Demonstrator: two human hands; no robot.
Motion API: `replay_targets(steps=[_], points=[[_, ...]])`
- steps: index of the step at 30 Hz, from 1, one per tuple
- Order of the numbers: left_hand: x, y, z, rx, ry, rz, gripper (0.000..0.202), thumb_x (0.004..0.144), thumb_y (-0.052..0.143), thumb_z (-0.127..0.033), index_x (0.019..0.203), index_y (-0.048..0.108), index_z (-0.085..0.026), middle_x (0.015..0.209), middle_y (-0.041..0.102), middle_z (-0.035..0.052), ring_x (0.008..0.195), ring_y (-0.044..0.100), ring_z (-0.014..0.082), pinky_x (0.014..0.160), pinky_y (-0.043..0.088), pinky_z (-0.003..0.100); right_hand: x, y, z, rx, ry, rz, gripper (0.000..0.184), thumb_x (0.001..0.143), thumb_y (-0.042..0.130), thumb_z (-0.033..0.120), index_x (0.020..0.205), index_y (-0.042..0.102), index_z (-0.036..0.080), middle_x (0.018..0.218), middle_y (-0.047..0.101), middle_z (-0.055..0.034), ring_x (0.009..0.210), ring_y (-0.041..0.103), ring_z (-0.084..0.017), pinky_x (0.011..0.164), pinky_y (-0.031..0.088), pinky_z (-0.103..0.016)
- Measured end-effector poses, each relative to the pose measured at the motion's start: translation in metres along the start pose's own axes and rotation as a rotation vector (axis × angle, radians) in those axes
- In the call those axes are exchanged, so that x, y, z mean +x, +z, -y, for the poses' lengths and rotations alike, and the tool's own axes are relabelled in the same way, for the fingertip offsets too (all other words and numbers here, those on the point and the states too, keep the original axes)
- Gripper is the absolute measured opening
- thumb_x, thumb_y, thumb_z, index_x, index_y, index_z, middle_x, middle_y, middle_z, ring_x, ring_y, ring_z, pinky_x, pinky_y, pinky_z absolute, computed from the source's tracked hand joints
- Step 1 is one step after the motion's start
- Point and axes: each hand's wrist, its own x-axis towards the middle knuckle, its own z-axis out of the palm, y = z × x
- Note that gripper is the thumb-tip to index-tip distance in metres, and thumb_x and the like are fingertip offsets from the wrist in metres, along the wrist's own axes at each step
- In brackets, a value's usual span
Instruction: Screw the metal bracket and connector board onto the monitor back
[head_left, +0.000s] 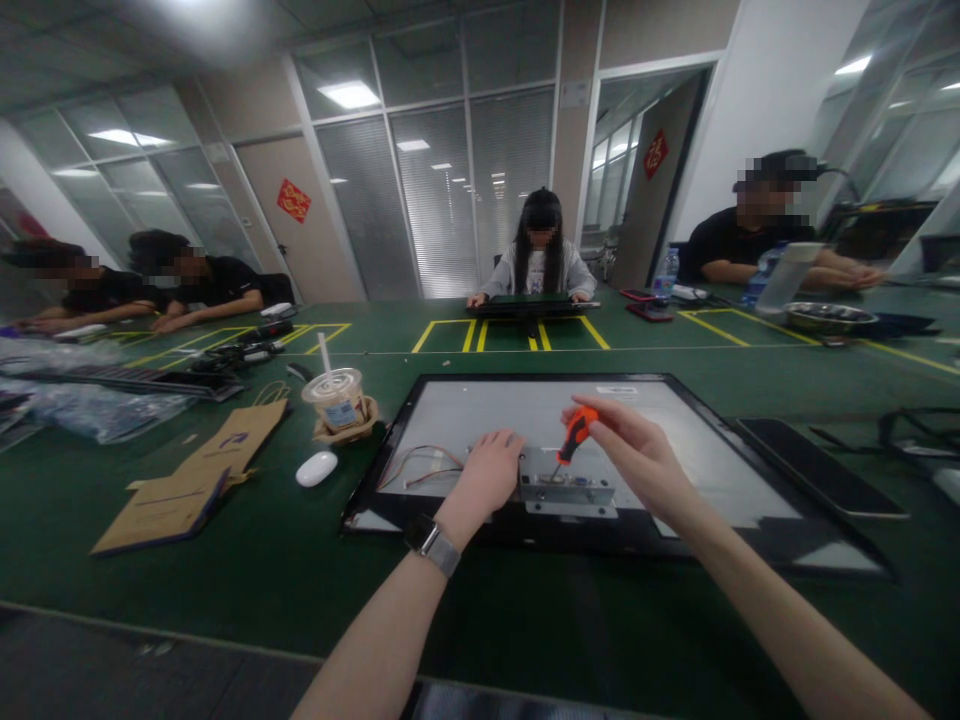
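A flat display panel (pixel 457 400) with a black frame lies back side up on the green table. Near its front edge sits a metal bracket (pixel 570 495) with a small board and connectors. My right hand (pixel 637 445) pinches the orange and black handle of a screwdriver (pixel 577 432), which leans with its tip down at the bracket. My left hand (pixel 491 470) rests on the panel with its fingers stretched out, beside the bracket's left end. Thin wires (pixel 427 465) lie on the panel left of that hand. A watch (pixel 433 545) is on my left wrist.
Left of the panel are a white mouse (pixel 316 468), a drink cup (pixel 334 395) in a cardboard holder and a brown paper bag (pixel 202 475). A dark flat slab (pixel 817 465) lies to the right. Several people sit around the table; a metal bowl (pixel 831 318) stands back right.
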Motion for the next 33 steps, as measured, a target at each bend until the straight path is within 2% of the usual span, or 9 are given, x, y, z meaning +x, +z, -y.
replay_targets(steps=[8,11,15,20,23,26,29,33], points=[[-0.002,-0.004,-0.002,-0.002,-0.003,0.007,0.043,0.098,0.038,-0.009,0.138,0.055,-0.013,0.145,0.054,0.0144,0.132,0.052,0.0263,0.112,0.04,0.04,-0.001,0.0,-0.005,0.055,0.027,0.024,0.027,0.096,0.063,0.036,0.122,0.072,0.034,0.121,0.075,-0.0038,0.117,0.067,-0.024,0.104,0.051,-0.044],[-0.002,-0.004,-0.002,-0.005,-0.002,0.002,0.043,0.098,0.038,-0.009,0.138,0.054,-0.014,0.145,0.054,0.0148,0.131,0.053,0.0265,0.111,0.041,0.041,0.0,0.002,-0.004,-0.014,0.004,-0.035,0.026,0.093,0.067,0.037,0.118,0.074,0.031,0.111,0.076,-0.0055,0.106,0.07,-0.024,0.097,0.055,-0.043],[-0.001,-0.001,0.0,-0.003,-0.002,-0.001,0.045,0.097,0.039,-0.008,0.139,0.053,-0.014,0.146,0.053,0.0148,0.132,0.052,0.026,0.112,0.04,0.04,0.002,0.004,-0.001,-0.107,-0.108,-0.142,0.018,0.083,0.078,0.034,0.1,0.079,0.027,0.098,0.072,-0.0049,0.088,0.069,-0.021,0.082,0.059,-0.036],[0.0,0.002,0.001,-0.004,0.005,-0.014,0.042,0.097,0.038,-0.008,0.135,0.056,-0.014,0.143,0.055,0.014,0.129,0.053,0.0267,0.11,0.042,0.04,0.003,0.005,0.005,-0.106,-0.141,-0.128,0.011,0.083,0.077,0.035,0.09,0.08,0.027,0.091,0.067,-0.0044,0.086,0.066,-0.02,0.076,0.058,-0.033],[0.0,0.001,0.001,-0.003,0.01,-0.017,0.042,0.097,0.039,-0.008,0.135,0.056,-0.014,0.142,0.056,0.014,0.128,0.054,0.0258,0.11,0.042,0.04,0.001,0.004,0.006,-0.099,-0.083,-0.065,0.019,0.088,0.072,0.038,0.102,0.079,0.027,0.097,0.071,-0.0059,0.091,0.069,-0.022,0.079,0.059,-0.036],[-0.001,-0.001,0.0,-0.002,0.004,-0.006,0.042,0.097,0.038,-0.008,0.135,0.056,-0.014,0.142,0.056,0.0148,0.129,0.053,0.0257,0.11,0.042,0.04,-0.001,0.002,0.002,-0.051,-0.008,-0.011,0.027,0.093,0.066,0.04,0.117,0.075,0.029,0.108,0.076,-0.0069,0.103,0.071,-0.024,0.093,0.056,-0.042],[-0.001,-0.001,0.0,-0.003,0.003,-0.002,0.042,0.098,0.038,-0.008,0.135,0.056,-0.014,0.142,0.056,0.0149,0.129,0.054,0.0261,0.11,0.042,0.04,-0.001,0.001,-0.003,0.004,0.016,0.015,0.027,0.096,0.062,0.041,0.118,0.073,0.03,0.116,0.077,-0.007,0.112,0.07,-0.026,0.102,0.053,-0.046],[0.0,-0.001,0.0,-0.004,0.007,-0.012,0.042,0.097,0.039,-0.007,0.136,0.055,-0.014,0.141,0.057,0.0151,0.128,0.055,0.0255,0.109,0.043,0.04,0.0,0.003,-0.001,-0.016,-0.008,0.015,0.029,0.096,0.061,0.043,0.118,0.073,0.028,0.114,0.077,-0.0081,0.109,0.071,-0.027,0.101,0.054,-0.047]])
